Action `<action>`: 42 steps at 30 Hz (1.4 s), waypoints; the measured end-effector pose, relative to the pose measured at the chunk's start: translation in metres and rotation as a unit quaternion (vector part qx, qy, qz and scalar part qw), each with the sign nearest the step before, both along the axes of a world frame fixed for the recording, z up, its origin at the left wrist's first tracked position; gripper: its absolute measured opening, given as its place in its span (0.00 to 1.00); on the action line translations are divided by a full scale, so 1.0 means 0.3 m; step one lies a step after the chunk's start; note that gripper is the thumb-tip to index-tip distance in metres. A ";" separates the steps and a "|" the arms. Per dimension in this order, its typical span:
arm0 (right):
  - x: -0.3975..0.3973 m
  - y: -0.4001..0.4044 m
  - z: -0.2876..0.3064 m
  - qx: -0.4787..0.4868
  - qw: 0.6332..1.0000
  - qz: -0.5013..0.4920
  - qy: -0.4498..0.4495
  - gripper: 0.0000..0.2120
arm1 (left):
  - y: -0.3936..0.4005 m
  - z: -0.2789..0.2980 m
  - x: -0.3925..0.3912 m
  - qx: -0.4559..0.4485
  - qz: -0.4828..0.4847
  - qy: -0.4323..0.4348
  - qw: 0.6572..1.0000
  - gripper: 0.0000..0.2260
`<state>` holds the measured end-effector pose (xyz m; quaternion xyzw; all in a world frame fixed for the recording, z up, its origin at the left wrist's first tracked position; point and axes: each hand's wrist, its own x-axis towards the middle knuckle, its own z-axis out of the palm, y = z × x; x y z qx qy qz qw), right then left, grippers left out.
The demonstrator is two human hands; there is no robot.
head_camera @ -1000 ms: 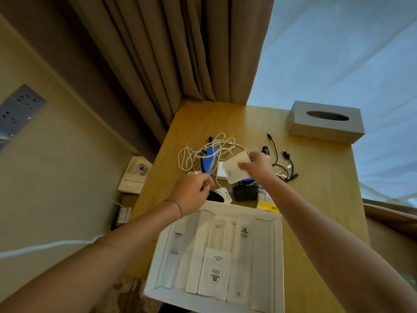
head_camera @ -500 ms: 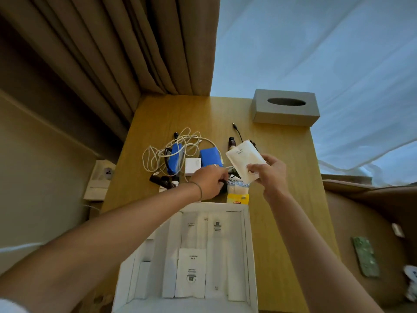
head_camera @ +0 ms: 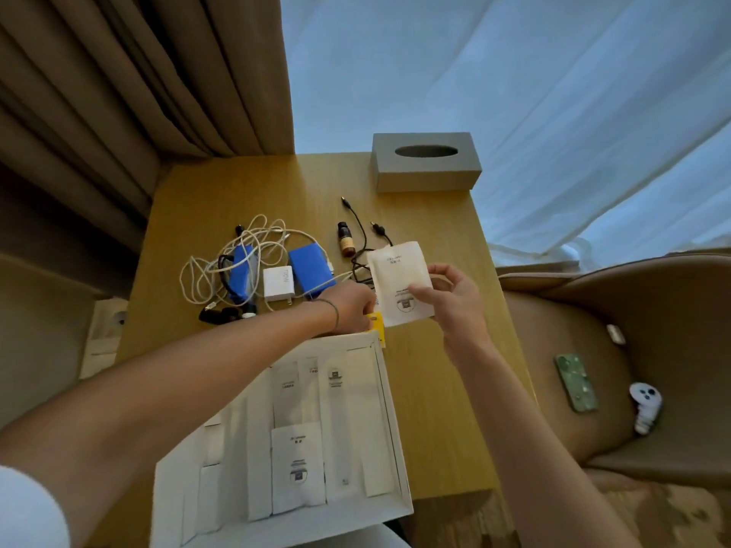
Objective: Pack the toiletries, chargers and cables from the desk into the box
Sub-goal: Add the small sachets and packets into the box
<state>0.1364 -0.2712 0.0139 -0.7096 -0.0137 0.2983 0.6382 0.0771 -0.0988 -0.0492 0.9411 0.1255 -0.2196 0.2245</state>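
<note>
Pinching a white paper sachet (head_camera: pixel 399 284) between thumb and fingers, the right hand (head_camera: pixel 447 298) holds it up above the wooden desk (head_camera: pixel 435 369), just beyond the open white box (head_camera: pixel 395 429). The left hand (head_camera: pixel 352 308) reaches down at a yellow packet (head_camera: pixel 375 324) by the box's far edge; its fingers are hidden, so its grip cannot be told. White cables (head_camera: pixel 245 263), two blue packs (head_camera: pixel 310 272) and a white charger (head_camera: pixel 279 282) lie further back.

Dim, soft daylight through sheer curtain (head_camera: pixel 514 92); wide-angle edge distortion; slight blur
</note>
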 end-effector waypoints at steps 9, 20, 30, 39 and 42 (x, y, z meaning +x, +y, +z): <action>-0.171 -0.018 0.092 0.026 0.988 0.153 -0.017 0.21 | 0.110 0.112 -0.129 -0.123 0.153 -0.138 0.971 0.05; -0.402 0.056 0.014 -0.232 0.866 0.419 -0.145 0.19 | 0.190 0.229 -0.435 -0.170 0.288 -0.279 0.900 0.04; -0.498 0.099 -0.179 -0.412 0.695 0.529 -0.260 0.09 | 0.192 0.233 -0.658 -0.133 0.246 -0.280 0.918 0.05; -0.515 0.056 -0.242 -0.435 0.543 0.547 -0.466 0.09 | 0.154 0.177 -0.730 -0.105 0.198 -0.224 0.949 0.06; -0.516 0.060 -0.243 -0.444 0.520 0.545 -0.485 0.12 | 0.119 0.153 -0.727 -0.054 0.159 -0.227 0.959 0.04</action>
